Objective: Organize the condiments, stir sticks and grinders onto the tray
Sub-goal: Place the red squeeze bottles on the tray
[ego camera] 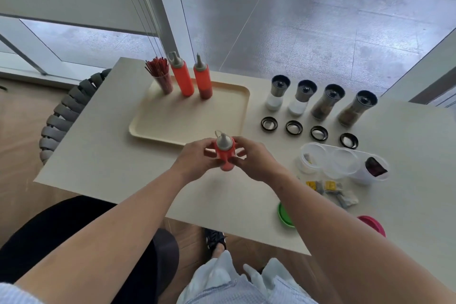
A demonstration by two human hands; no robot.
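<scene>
pale bench [111, 155] beside a big glass wall, shiny grey floor past it. in the middle of the bench, just in front of the near edge of the tray [172, 128]: red squeeze bottle [224, 155] with a grey pointy cap, upright, not on the tray. held from both sides, left hand [195, 158] curled round its left side, right hand [254, 160] curled round its right side. hard to tell if standing on the bench or lifted a bit.

next out, the cream tray, flat on the bench. along its far edge, in a row: clear cup of red stir sticks [161, 76] on the left, then second red bottle [182, 79], then third red bottle [202, 81], both upright with grey caps.

right of the tray, off it, four in a row: first grinder [276, 94] and second grinder [301, 99] with white stuff inside, third grinder [325, 102] and fourth grinder [356, 108] with brown stuff. one black ring [269, 124] lying in front of each.

nearer, on the right, three clear tubs [344, 163] side by side, something dark in the right one. heap of small packets [330, 187] just in front of them. green lid [283, 215] and pink lid [372, 224] near the front edge, partly hidden by the right arm. grey woven chair [64, 116] at the left side of the bench.
</scene>
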